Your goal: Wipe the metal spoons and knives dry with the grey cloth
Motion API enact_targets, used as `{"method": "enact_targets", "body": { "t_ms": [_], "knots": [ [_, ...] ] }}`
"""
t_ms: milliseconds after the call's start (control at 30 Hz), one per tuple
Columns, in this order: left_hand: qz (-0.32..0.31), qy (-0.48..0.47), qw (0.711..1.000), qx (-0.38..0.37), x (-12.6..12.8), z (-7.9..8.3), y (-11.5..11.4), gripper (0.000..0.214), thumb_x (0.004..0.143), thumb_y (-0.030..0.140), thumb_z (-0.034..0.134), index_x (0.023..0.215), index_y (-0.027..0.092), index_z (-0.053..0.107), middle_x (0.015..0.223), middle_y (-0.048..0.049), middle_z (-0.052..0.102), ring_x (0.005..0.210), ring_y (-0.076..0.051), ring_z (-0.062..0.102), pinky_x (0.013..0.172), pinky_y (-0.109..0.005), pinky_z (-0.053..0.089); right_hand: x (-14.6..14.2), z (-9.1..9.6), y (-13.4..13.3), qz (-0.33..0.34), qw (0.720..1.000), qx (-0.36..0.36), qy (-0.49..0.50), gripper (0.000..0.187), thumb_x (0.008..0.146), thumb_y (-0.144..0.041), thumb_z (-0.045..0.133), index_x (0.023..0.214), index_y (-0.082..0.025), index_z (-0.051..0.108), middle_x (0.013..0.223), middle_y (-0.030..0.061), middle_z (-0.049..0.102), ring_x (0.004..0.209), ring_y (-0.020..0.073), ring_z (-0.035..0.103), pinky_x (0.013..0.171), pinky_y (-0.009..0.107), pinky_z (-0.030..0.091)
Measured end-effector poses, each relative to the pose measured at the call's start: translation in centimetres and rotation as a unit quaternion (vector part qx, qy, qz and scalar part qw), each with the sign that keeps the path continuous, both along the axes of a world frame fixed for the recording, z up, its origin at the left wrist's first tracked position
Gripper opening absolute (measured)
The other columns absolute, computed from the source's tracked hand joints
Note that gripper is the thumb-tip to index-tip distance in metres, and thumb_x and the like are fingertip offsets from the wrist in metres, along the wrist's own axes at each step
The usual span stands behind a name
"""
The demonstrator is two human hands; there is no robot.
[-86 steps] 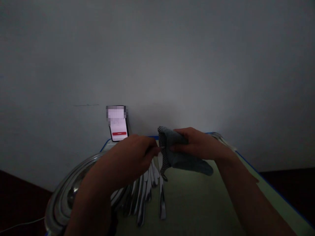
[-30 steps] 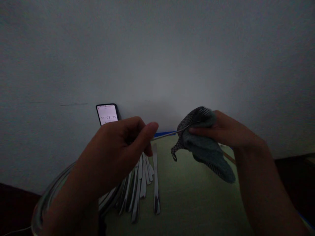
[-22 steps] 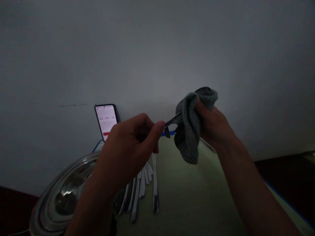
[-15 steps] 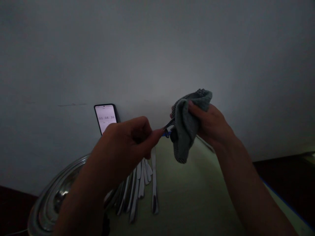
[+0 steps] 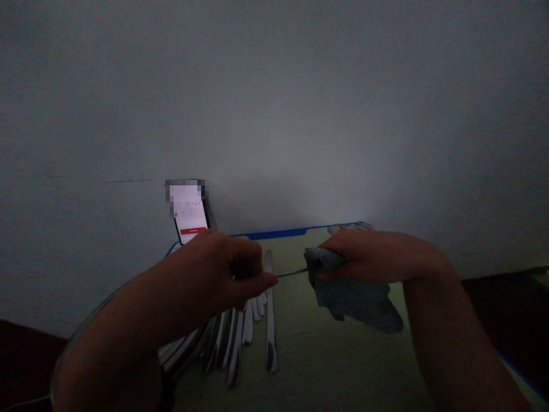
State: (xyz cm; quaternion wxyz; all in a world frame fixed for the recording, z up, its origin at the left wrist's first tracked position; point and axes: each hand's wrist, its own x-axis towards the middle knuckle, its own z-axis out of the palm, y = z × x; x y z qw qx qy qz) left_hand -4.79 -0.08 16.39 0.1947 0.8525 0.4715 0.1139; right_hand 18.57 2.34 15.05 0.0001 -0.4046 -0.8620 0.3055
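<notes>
Our left hand [image 5: 234, 269] pinches a thin utensil [image 5: 292, 273] above the table [image 5: 326, 366]; our right hand [image 5: 364, 253] squeezes the cloth [image 5: 355, 306] around its other end. Green tabletop spreads from the knife [image 5: 270, 329] to our right forearm [image 5: 450, 337]; the blue far edge [image 5: 278, 234] runs along the wall [image 5: 274, 114].

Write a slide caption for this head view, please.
Left grip pinches a thin utensil running into a cloth in the right grip; table knife below.
</notes>
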Motion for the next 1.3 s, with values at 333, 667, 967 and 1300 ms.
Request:
{"method": "enact_targets", "body": {
  "t_ms": [333,667,967,1300],
  "knots": [
    [0.022,-0.030,0.999,-0.018,-0.6,-0.3,0.5,0.035,0.077,0.046,0.056,0.057,0.017,0.058,0.045,0.0052,0.054,0.040,-0.007,0.047,0.039,-0.015,0.033,0.2,-0.4,0.2,-0.095,0.990,0.063,0.089,0.027,0.071,-0.039,0.061,0.087,-0.018,0.068,0.079,0.0036,0.069,0.069,0.0184,0.063,0.056,0.025,0.046],
    [0.090,-0.059,0.991,0.080,-1.3,0.0,1.3,0.030,0.080,0.044,0.053,0.070,0.019,0.065,0.050,0.0051,0.056,0.044,-0.008,0.046,0.043,-0.017,0.033,1.1,-0.8,1.4,-0.211,0.933,0.048,0.288,0.031,0.069,-0.045,0.063,0.086,-0.019,0.066,0.081,0.0030,0.070,0.069,0.0193,0.065,0.061,0.029,0.052],
    [0.049,-0.017,0.996,0.075,-1.4,-0.8,2.1,0.032,0.080,0.045,0.051,0.074,0.018,0.067,0.053,0.0032,0.056,0.049,-0.009,0.048,0.045,-0.018,0.033,1.3,-1.3,1.4,-0.070,0.996,0.008,0.058,0.031,0.077,-0.045,0.053,0.081,-0.017,0.066,0.075,0.0043,0.069,0.062,0.0165,0.062,0.052,0.025,0.044],
    [0.031,-0.016,0.999,0.041,-1.0,-0.6,2.0,0.037,0.081,0.049,0.049,0.070,0.018,0.065,0.053,0.0030,0.055,0.048,-0.009,0.047,0.043,-0.018,0.031,-0.2,-1.0,1.2,0.006,0.999,0.032,0.032,0.032,0.080,-0.045,0.050,0.085,-0.017,0.065,0.073,0.0012,0.064,0.064,0.0132,0.056,0.053,0.022,0.038]
  ]
}}
